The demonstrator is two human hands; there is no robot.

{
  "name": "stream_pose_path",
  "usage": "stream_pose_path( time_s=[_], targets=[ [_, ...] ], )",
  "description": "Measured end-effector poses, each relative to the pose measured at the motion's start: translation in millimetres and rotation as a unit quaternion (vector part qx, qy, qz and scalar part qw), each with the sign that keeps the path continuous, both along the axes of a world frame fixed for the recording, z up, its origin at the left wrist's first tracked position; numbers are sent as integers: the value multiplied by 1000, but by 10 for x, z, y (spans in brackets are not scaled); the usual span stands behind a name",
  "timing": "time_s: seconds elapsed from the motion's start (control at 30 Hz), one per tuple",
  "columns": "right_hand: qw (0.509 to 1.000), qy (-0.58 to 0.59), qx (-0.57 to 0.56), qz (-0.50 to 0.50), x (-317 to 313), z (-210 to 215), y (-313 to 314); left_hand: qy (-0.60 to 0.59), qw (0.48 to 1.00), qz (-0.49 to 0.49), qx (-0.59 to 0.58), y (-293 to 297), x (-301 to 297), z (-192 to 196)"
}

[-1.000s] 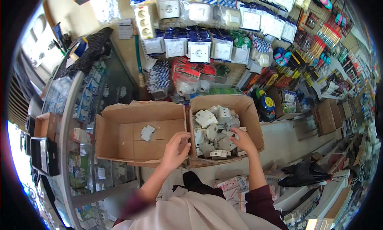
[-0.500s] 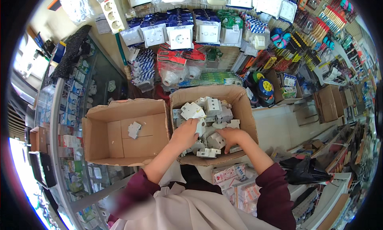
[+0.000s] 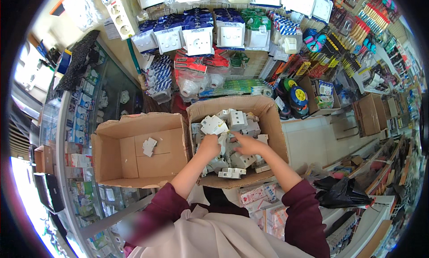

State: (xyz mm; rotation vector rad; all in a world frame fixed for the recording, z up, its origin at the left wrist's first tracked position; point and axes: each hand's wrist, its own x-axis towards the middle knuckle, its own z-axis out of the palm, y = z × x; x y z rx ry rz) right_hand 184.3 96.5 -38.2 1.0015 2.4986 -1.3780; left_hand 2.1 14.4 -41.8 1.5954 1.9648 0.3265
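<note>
Two open cardboard boxes stand side by side on a glass counter. The right box (image 3: 273, 124) is heaped with white plastic breaker modules (image 3: 233, 119). Both of my hands are inside it. My left hand (image 3: 208, 145) is curled into a fist around a white module in the middle of the heap. My right hand (image 3: 248, 145) lies just to its right, fingers stretched leftward onto the pile; what they hold is hidden. The left box (image 3: 108, 156) holds a single white module (image 3: 149, 146) on its floor.
A wall rack of packaged white sockets and switches (image 3: 199, 36) hangs behind the boxes. A glass display case (image 3: 85, 124) runs along the left. More cardboard boxes (image 3: 371, 112), tape rolls (image 3: 297, 97) and a black plastic bag (image 3: 342, 193) crowd the right.
My left hand has moved from over the gap between the boxes into the right box and curled onto a module. My right hand has slid toward the heap's middle. The view has tilted slightly.
</note>
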Motion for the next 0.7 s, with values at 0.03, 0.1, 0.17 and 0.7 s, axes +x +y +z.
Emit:
stream_pose_path(
  time_s=[0.03,0.1,0.17,0.7],
  targets=[
    [995,82,-61,-1,-27,26,-39,-35,999,-25,-14,2,-30,-5],
    [979,165,-122,1,-59,193,-48,-68,996,-48,-29,32,-74,160],
    [978,208,-14,17,14,451,-13,-142,987,-47,-51,17,-86,419],
    [943,306,128,-19,-195,1549,-529,-723,671,91,-139,-587,-491,1044]
  ],
)
